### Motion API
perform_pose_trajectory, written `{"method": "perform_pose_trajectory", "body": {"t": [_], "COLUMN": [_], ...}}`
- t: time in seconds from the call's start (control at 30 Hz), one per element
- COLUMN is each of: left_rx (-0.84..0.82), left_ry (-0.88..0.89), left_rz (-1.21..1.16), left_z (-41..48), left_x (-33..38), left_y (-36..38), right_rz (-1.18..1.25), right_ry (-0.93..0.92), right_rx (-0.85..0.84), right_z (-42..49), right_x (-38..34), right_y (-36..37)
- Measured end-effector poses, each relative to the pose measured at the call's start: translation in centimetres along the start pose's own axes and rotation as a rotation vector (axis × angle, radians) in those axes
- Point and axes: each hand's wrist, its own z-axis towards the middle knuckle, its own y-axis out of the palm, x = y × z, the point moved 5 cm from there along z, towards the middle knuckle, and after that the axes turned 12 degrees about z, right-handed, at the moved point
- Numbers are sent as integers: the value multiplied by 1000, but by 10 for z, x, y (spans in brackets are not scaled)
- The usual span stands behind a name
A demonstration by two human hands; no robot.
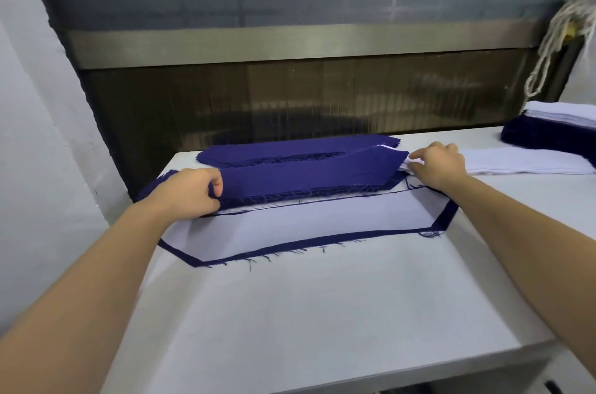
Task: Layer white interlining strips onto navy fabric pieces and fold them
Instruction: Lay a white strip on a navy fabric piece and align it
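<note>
On the white table (322,313), navy fabric pieces (306,174); behind, dark panel (290,97).

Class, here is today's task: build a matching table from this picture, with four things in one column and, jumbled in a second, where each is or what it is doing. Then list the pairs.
Column A
1. left hand
2. right hand
3. white interlining strip
4. rope

Column B
a. hangs at the upper right
b. lies flat on a navy piece
c. grips the navy pile at its left end
d. holds white fabric at the pile's right end

Pairs: 1-c; 2-d; 3-b; 4-a
</note>
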Motion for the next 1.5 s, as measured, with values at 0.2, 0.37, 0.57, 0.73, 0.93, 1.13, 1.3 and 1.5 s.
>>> {"method": "perform_pose_trajectory", "body": {"t": [0.2,0.37,0.57,0.73,0.93,1.13,1.3,1.5], "left_rx": [-76,-70,-12,47,63,156,291,424], "left_ry": [56,110,131,193,284,346,352,300], "left_rz": [-71,-99,-59,-40,-27,-93,-183,-150], "left_z": [18,37,63,80,92,97,103,108], "left_x": [28,58,88,117,160,212,257,305], "left_y": [3,3,7,11,8,-3,-9,-15], "right_rz": [21,270,506,488,446,543,581,615], "right_ry": [-87,-10,16,-18,15,86,35,-27], "right_rx": [108,198,217,292,379,520,569,550], "right_z": [1,4,6,6,5,1,-3,-3], "right_x": [-11,-5,5,5,12,15,9,7], "right_y": [-1,-4,-1,-4,-8,-14,-19,-18]}}
